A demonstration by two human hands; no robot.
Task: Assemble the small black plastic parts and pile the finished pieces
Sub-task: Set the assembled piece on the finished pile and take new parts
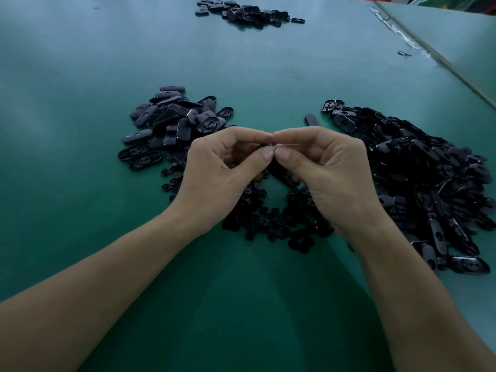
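Observation:
My left hand [222,173] and my right hand [330,173] meet fingertip to fingertip above the table's middle. Between their thumbs and forefingers they pinch a small black plastic part [271,145], mostly hidden by the fingers. Under the hands lies a spread of small round black pieces [276,218]. A pile of oval black parts [174,122] sits to the left. A bigger heap of oval black shells [429,178] lies to the right.
The green table top [80,130] carries a third pile of black parts [247,12] at the far edge. One lone oval part [311,120] lies just beyond my right hand. A seam with a pale strip [429,52] runs diagonally at the upper right.

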